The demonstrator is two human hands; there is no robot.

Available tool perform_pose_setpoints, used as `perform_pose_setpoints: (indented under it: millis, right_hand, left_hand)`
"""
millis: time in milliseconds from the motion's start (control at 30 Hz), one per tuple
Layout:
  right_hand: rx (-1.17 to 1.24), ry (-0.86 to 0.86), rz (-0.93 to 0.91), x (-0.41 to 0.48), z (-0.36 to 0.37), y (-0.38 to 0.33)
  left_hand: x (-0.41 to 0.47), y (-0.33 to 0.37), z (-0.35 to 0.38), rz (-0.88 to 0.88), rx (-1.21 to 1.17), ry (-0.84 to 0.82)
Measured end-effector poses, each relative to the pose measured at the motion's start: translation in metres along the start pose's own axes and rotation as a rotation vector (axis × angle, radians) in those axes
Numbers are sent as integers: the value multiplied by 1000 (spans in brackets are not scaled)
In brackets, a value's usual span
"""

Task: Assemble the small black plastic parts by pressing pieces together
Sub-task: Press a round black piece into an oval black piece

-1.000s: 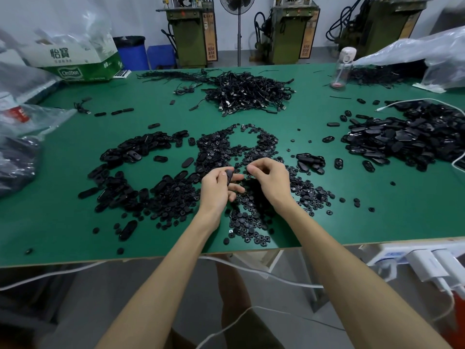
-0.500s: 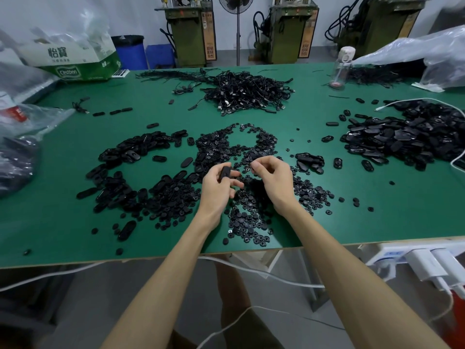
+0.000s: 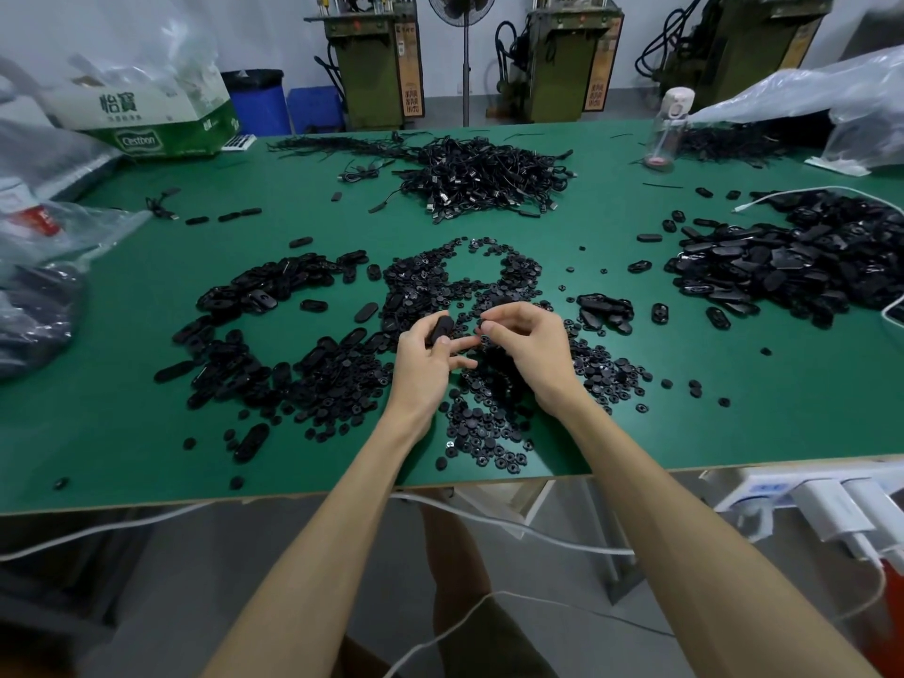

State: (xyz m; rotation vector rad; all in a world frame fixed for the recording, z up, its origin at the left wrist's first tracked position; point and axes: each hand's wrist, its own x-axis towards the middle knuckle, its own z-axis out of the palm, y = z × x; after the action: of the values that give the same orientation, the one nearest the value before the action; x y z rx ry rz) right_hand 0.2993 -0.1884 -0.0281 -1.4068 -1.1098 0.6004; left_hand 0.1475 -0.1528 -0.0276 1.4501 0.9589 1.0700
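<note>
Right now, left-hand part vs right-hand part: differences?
The oblong part in the left hand is elongated and bigger; the round part in the right hand is small, disc-like. The oblong part is gripped between thumb and fingers; the round part is pinched at the fingertips. Both black.

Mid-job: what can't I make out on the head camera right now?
Head view only.
- Long part in left hand: lower end hidden by that hand.
- Small part in right hand: mostly covered by that hand, too small to tell its face.
- Bag: cut off by the right edge.
</note>
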Motion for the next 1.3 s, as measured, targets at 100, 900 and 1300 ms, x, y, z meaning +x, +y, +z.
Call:
perform_pose_setpoints:
  millis: [100,900,1300]
  right_hand:
    - [21,-12,0,0,0,0]
    - [86,-66,3,0,1,2]
    - [138,-80,2,-1,-1,0]
  left_hand:
    - [-1,1,0,4,-2,5]
    - [-1,-3,-1,35,-111,31]
    - [3,-11,-2,25,-80,41]
